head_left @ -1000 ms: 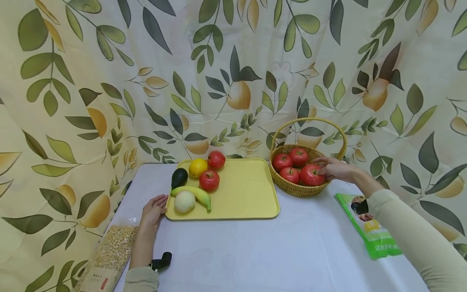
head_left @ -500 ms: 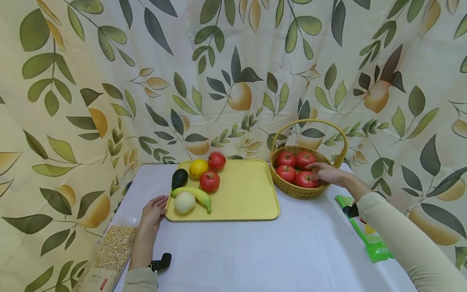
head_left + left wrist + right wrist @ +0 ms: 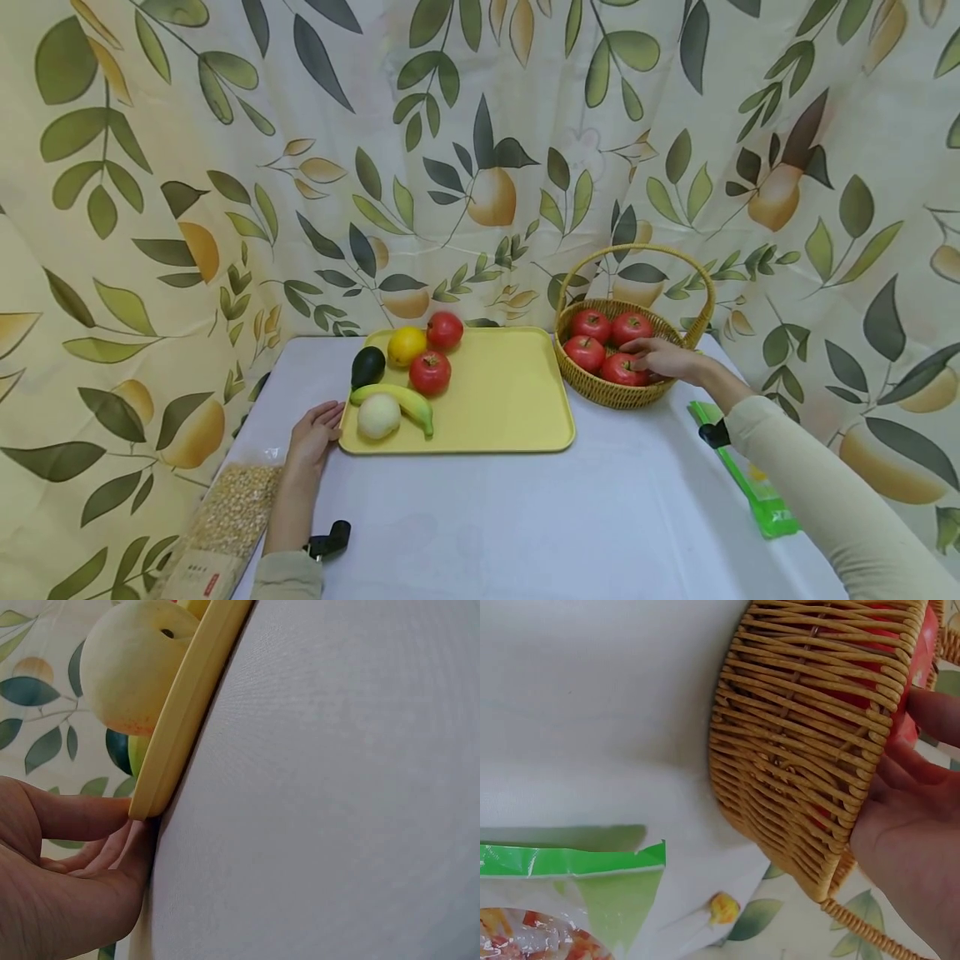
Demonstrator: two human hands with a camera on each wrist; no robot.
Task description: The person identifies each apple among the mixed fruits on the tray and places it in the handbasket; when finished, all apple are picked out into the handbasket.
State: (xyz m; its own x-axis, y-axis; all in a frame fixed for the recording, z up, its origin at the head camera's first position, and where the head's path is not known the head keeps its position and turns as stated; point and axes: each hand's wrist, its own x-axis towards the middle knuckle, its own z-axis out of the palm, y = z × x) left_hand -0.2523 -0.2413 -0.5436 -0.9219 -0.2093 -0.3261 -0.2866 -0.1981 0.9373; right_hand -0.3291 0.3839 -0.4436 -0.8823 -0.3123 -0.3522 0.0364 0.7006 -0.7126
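In the head view, my left hand (image 3: 311,437) is at the left edge of a yellow tray (image 3: 502,400). The left wrist view shows the thumb on the tray's rim (image 3: 176,742) and the fingers beneath it, pinching the corner. A wicker basket (image 3: 611,392) at the right holds several red apples. My right hand (image 3: 663,358) reaches over its right rim and grips the front-right apple (image 3: 621,369). In the right wrist view, the basket wall (image 3: 802,735) hides most of that apple; thumb and fingers reach over the rim.
On the tray's left lie a peach (image 3: 378,416), a banana (image 3: 411,404), an avocado (image 3: 368,367), a lemon (image 3: 406,345) and two red fruits (image 3: 430,372). A green packet (image 3: 765,500) lies under the right forearm. A bag of kernels (image 3: 232,508) lies at the left edge.
My right hand has moved left and slightly down with the front apple, which now sits lower in the basket. The other apples there have shifted. My left hand stays at the tray.
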